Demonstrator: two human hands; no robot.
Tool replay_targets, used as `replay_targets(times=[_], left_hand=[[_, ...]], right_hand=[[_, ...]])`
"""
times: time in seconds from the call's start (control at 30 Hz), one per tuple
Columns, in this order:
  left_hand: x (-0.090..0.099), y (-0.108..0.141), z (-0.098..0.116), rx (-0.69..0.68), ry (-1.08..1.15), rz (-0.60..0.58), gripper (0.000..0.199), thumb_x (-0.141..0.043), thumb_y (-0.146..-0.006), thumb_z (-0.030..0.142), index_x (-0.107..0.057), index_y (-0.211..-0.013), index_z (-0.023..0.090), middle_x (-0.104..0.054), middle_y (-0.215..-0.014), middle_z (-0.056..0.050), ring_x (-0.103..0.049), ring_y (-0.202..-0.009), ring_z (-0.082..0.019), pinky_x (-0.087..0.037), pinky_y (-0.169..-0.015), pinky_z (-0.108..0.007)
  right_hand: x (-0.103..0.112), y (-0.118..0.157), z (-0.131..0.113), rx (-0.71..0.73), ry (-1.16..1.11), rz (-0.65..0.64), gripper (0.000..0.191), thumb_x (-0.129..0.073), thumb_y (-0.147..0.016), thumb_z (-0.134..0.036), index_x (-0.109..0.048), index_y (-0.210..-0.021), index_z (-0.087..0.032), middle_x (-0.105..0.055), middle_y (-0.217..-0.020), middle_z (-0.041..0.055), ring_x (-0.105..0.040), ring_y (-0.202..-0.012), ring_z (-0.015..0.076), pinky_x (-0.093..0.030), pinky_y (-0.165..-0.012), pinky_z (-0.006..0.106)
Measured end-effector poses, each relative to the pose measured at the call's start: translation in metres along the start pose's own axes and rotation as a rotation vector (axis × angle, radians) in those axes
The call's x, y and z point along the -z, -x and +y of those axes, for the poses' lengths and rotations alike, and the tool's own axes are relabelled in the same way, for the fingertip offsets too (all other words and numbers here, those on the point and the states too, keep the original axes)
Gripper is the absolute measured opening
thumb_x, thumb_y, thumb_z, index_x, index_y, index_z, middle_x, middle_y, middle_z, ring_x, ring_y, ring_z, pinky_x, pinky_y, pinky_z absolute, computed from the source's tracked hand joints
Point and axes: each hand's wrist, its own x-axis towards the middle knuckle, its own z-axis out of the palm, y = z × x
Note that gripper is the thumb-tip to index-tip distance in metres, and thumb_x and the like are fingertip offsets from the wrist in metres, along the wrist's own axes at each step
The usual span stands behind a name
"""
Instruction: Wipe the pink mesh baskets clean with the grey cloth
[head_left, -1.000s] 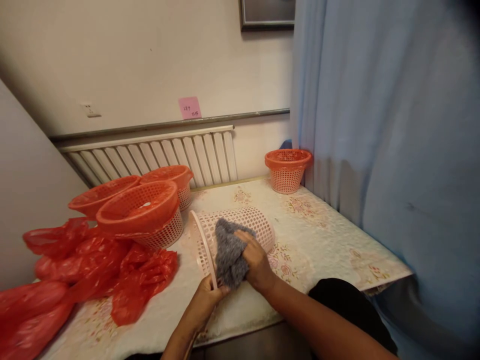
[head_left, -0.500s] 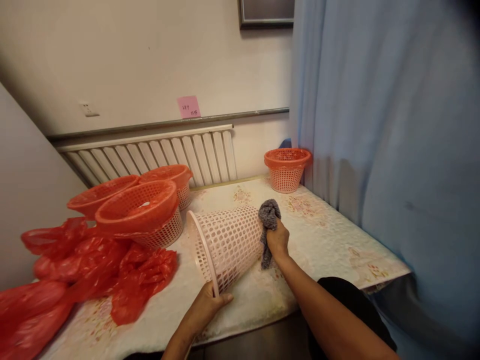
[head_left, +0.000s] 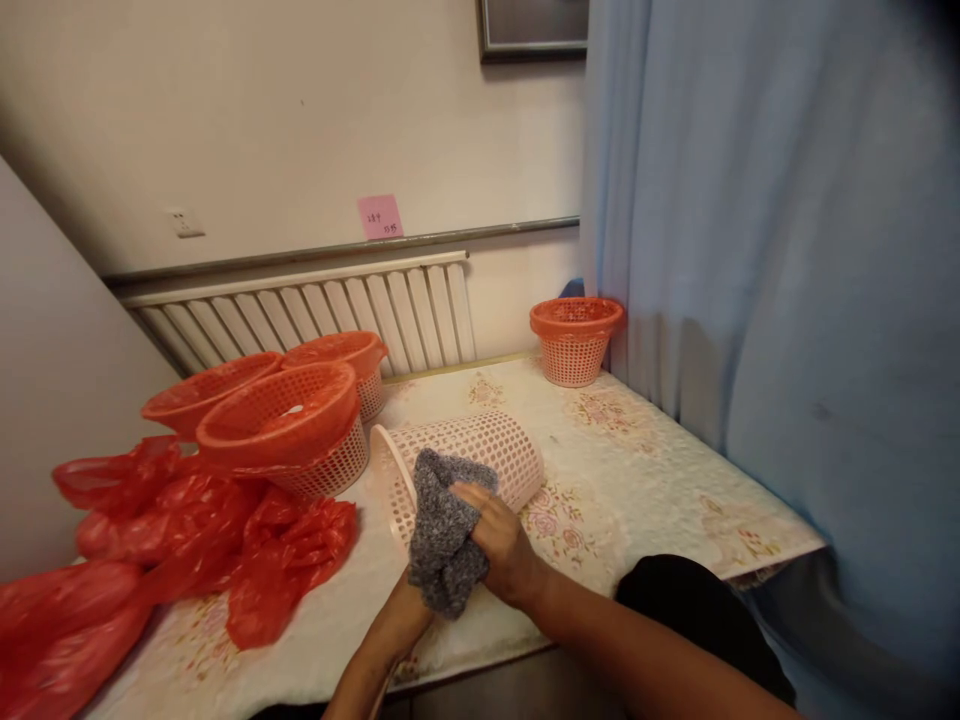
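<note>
A pale pink perforated plastic wastebasket point(head_left: 517, 450) lies on its side, its mouth facing left. My right hand point(head_left: 499, 545) is closed on a grey fluffy cloth point(head_left: 442, 540), which lies over the near side of the basket by its rim. My left hand point(head_left: 411, 605) is at the lower part of the rim, where it gripped the basket a moment before. The cloth now covers its fingers, but wrist and rim have kept their places.
Several baskets point(head_left: 341, 455) lined with red bags stand at the left, behind crumpled red plastic bags point(head_left: 285, 560). Another lined basket point(head_left: 576, 350) stands in the far right corner beside the blue curtain point(head_left: 675, 250). A floral cover point(head_left: 637, 500) lies over the table.
My right hand has brought the cloth from the basket's base leftward and nearer to me, onto its side by the rim. The basket has hardly moved.
</note>
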Motion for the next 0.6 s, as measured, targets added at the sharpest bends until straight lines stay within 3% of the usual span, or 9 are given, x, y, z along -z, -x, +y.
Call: replay_targets(times=[0.07,0.17,0.27,0.33,0.47,0.6], left_hand=[[0.000,-0.001,-0.004,-0.015,-0.003,-0.086,0.040,-0.073,-0.062,0.022,-0.072,-0.101,0.014,-0.075,-0.104,-0.008,-0.063,-0.104,-0.033,-0.043,-0.102,-0.047],[0.001,-0.002,-0.010,-0.070,0.003,-0.205,0.047,-0.070,-0.064,0.021,-0.069,-0.110,0.014,-0.071,-0.116,-0.008,-0.060,-0.113,-0.031,-0.035,-0.109,-0.046],[0.002,-0.001,-0.015,-0.080,-0.032,-0.237,0.050,-0.068,-0.067,0.021,-0.067,-0.116,0.016,-0.066,-0.125,-0.009,-0.056,-0.120,-0.030,-0.029,-0.113,-0.045],[0.003,-0.001,-0.016,-0.080,-0.057,-0.249,0.049,-0.068,-0.069,0.024,-0.066,-0.117,0.016,-0.065,-0.127,-0.009,-0.055,-0.121,-0.031,-0.029,-0.113,-0.046],[0.005,-0.003,-0.015,-0.147,-0.100,-0.245,0.046,-0.063,-0.075,0.034,-0.067,-0.116,0.014,-0.068,-0.121,-0.010,-0.054,-0.121,-0.031,-0.031,-0.112,-0.046],[0.005,-0.006,-0.009,-0.141,-0.159,-0.123,0.043,-0.059,-0.078,0.039,-0.069,-0.110,0.013,-0.074,-0.108,-0.009,-0.059,-0.110,-0.031,-0.039,-0.106,-0.046]], right_hand=[[0.004,-0.002,0.019,-0.074,0.032,0.058,0.043,-0.046,-0.086,-0.015,-0.054,-0.128,-0.018,-0.056,-0.133,0.0102,-0.047,-0.128,0.0227,-0.037,-0.110,0.045],[0.015,-0.004,0.051,-0.343,0.116,0.217,0.037,-0.045,-0.084,-0.016,-0.061,-0.117,-0.019,-0.064,-0.118,0.0075,-0.055,-0.116,0.0219,-0.042,-0.103,0.041],[0.026,-0.003,0.080,-0.587,0.222,0.374,0.030,-0.042,-0.080,-0.014,-0.067,-0.098,-0.017,-0.069,-0.096,0.0069,-0.062,-0.097,0.0220,-0.049,-0.089,0.037],[0.030,-0.001,0.092,-0.665,0.264,0.435,0.029,-0.041,-0.079,-0.013,-0.066,-0.092,-0.016,-0.069,-0.088,0.0078,-0.062,-0.088,0.0224,-0.050,-0.082,0.035],[0.023,-0.002,0.089,-0.659,0.271,0.413,0.030,-0.042,-0.075,-0.010,-0.065,-0.094,-0.017,-0.068,-0.095,0.0093,-0.061,-0.096,0.0232,-0.049,-0.086,0.036],[0.002,0.001,0.048,-0.456,0.183,0.253,0.038,-0.050,-0.072,-0.010,-0.063,-0.106,-0.018,-0.064,-0.117,0.0101,-0.054,-0.117,0.0249,-0.044,-0.101,0.041]])
